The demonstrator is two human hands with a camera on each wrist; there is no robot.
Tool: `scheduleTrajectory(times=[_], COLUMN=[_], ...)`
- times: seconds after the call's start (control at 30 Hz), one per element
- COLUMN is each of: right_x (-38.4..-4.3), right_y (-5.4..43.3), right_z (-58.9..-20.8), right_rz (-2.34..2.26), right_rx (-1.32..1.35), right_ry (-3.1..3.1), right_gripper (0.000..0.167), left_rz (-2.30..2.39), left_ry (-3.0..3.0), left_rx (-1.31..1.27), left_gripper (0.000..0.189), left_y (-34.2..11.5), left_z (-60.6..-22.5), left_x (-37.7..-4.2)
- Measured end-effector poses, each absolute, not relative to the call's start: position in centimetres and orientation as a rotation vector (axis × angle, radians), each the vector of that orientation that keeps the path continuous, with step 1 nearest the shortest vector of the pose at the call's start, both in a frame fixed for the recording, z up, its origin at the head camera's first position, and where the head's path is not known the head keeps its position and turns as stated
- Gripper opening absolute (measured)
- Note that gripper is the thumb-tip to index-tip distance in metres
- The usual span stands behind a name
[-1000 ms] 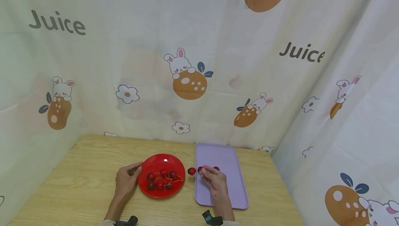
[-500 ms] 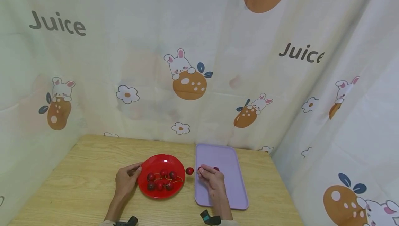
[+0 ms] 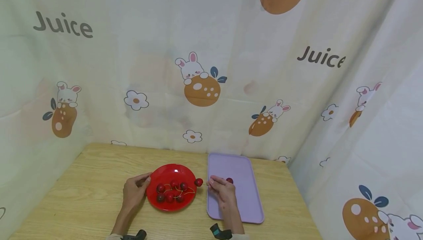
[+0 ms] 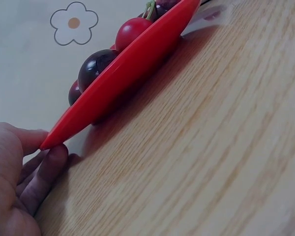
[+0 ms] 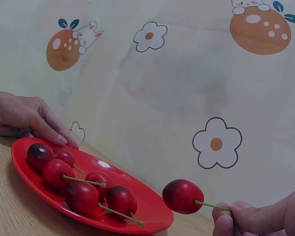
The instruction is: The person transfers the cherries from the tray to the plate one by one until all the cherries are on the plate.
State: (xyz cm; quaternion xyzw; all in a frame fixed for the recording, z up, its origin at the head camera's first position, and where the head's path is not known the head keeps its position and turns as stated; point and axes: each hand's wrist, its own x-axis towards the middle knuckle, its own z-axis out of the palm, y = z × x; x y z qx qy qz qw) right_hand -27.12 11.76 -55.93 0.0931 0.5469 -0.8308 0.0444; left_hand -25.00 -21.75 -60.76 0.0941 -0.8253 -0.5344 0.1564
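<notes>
A red plate bears several dark red cherries with green stems. My left hand grips its left rim, thumb on top and fingers beneath, and in the left wrist view the plate appears slanted over the wood. My right hand pinches the stem of one cherry between thumb and fingertips. That cherry hangs sideways at the plate's right rim, overlapping the rim in the head view. Behind the right hand, another cherry lies on a lilac tray.
The wooden table backs onto a pale curtain printed with rabbits, fruit and flowers. More curtain hangs along the left and right sides. The tray stands just right of the plate, with a narrow strip of table between them.
My right hand has moved slightly left, bringing the pinched cherry up to the plate's rim. A cherry seen earlier by the right fingertips no longer shows. Left hand and plate stay put.
</notes>
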Motion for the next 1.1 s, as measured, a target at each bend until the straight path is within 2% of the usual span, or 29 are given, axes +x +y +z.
scheduleTrajectory(times=[0.37,0.73,1.1], right_x=[-27.4,-27.7,-28.0], right_y=[11.2,10.4,9.7], right_z=[-56.1,-55.9,-56.0], right_rz=[-2.538,-2.517,-2.513], right_rx=[0.266,0.278,0.275], right_ry=[1.668,1.685,1.68], right_gripper=[0.042,0.036,0.039], left_rz=[-1.522,-1.536,-1.534], left_ry=[-2.373,-2.373,-2.371], left_rx=[0.263,0.256,0.255], left_gripper=[0.025,0.026,0.026], left_y=[-21.8,-21.9,-22.0], left_z=[-61.1,-60.9,-61.1], left_x=[-25.3,-25.3,-25.3])
